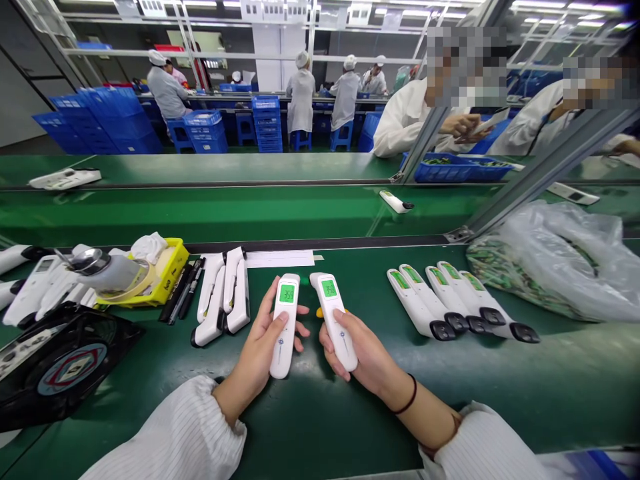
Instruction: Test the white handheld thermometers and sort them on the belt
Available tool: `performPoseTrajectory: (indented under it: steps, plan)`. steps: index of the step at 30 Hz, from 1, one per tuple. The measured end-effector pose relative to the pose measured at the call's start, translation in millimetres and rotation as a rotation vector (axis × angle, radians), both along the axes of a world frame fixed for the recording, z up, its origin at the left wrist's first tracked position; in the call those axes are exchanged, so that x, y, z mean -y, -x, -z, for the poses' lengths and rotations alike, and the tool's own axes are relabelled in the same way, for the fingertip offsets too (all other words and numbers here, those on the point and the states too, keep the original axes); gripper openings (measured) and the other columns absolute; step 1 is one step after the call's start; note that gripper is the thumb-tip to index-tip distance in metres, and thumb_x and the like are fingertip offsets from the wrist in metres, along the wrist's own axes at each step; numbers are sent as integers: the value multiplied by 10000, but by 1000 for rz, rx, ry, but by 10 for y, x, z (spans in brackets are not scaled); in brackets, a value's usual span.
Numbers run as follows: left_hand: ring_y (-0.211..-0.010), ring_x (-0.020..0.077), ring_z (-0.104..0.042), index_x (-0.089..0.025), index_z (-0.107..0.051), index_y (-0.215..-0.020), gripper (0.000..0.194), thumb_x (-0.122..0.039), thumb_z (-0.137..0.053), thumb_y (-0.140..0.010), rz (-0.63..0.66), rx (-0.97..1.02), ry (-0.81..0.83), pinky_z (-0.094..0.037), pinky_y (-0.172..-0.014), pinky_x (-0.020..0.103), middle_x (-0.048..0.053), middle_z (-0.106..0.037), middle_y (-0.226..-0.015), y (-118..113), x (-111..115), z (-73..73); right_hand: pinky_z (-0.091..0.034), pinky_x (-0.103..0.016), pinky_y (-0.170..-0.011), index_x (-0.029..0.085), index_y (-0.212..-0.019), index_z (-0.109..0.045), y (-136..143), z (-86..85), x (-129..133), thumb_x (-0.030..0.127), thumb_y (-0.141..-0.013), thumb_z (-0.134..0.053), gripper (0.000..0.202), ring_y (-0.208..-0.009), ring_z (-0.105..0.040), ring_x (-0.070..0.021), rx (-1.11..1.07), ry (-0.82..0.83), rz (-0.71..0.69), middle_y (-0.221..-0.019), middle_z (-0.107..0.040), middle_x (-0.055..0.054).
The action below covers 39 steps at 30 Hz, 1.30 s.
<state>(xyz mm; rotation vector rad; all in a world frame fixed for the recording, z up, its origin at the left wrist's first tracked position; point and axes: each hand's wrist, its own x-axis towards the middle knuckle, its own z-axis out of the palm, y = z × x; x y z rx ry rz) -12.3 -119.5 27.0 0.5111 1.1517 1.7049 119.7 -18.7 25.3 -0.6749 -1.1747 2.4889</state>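
Observation:
My left hand (260, 340) is closed around a white infrared thermometer (283, 347), its thumb on the front below a lit green screen. In my right hand (363, 347) is a second white thermometer (343, 340), also with its green display lit. The two devices are held side by side, apart, over the green bench. Left of my left hand lie several white thermometers (237, 297) in a row. To the right of my right hand is another group of thermometers (425, 303) with green parts showing and black ends.
A yellow tray (175, 263) with a bottle (107, 270), black pens (183, 293) and a black round-labelled object (75, 367) lie left. A clear plastic bag (565, 260) of green parts sits right. One thermometer (395, 201) rests on the green belt (225, 210) ahead. Co-workers sit beyond.

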Motion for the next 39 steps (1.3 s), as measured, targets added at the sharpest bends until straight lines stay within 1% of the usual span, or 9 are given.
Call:
performPoseTrajectory:
  steps: [3,6,11,14,17,20,26,31,39]
  plan:
    - [-888,165,-619,-258,-148,-1469,720,-318,-565,-885,-61,-31,29,-514,-783,283,59,-657,-999,17,-8,27,-419,-195,-386,169,-859,-514,4,-17,4,408,-820,-605,258,-430,-554,-99,-66,17,-19,-675,-616,4]
    - [-1068,177,-579,-300,-106,-1467,830,-302,-643,-835,-84,-89,-13,-434,-966,309,36,-640,-1080,6,5,62,-451,-202,-495,122,-835,-580,4,8,16,412,-845,-585,290,-487,-565,-89,-70,-130,-137,-660,-641,-37]
    - [-1031,194,-605,-355,-8,-1460,1018,-254,-731,-751,-85,-175,-63,-494,-882,310,54,-561,-1249,-52,39,56,-285,-172,-332,122,-848,-573,-6,109,75,553,-818,-566,433,-367,-462,-69,131,-425,-190,-586,-598,-9]
    - [-1125,228,-559,-331,7,-1466,1080,-225,-755,-709,-125,-258,-85,-495,-895,313,90,-434,-1396,-69,48,33,-290,-182,-367,111,-891,-614,-22,139,113,562,-799,-586,461,-409,-434,-71,222,-520,-161,-546,-542,17]
    - [-1248,250,-462,-330,-10,-1469,1058,-220,-742,-713,-136,-326,-91,-467,-946,315,83,-312,-1487,-72,51,19,-264,-197,-423,99,-726,-645,-30,143,129,570,-792,-589,479,-457,-385,-62,235,-601,-142,-521,-495,15]
    - [-1284,250,-427,-319,-22,-1469,1018,-226,-718,-732,-120,-338,-80,-461,-953,304,81,-264,-1515,-86,53,14,-257,-206,-446,102,-608,-616,-6,132,146,608,-731,-625,521,-474,-377,-66,223,-550,-178,-510,-487,10]
    - [-1274,234,-445,-297,-71,-1464,937,-231,-683,-758,-194,-377,-88,-459,-951,283,82,-264,-1519,-146,47,13,-403,-234,-578,106,-872,-680,43,109,198,586,-680,-686,517,-613,-511,-118,134,-379,-145,-693,-627,-28]
    - [-1239,246,-481,-282,-76,-1466,951,-238,-693,-744,-197,-351,-69,-478,-928,303,97,-329,-1485,-146,44,-8,-373,-205,-520,96,-880,-662,18,132,191,541,-782,-611,458,-571,-470,-87,158,-506,-187,-674,-585,-10]
    - [-1091,233,-585,-316,-43,-1465,958,-260,-692,-763,-128,-289,-54,-530,-829,312,99,-391,-1444,-164,73,-3,-290,-176,-348,130,-738,-573,30,167,200,609,-698,-634,485,-364,-429,-66,271,-459,-372,-447,-471,57]
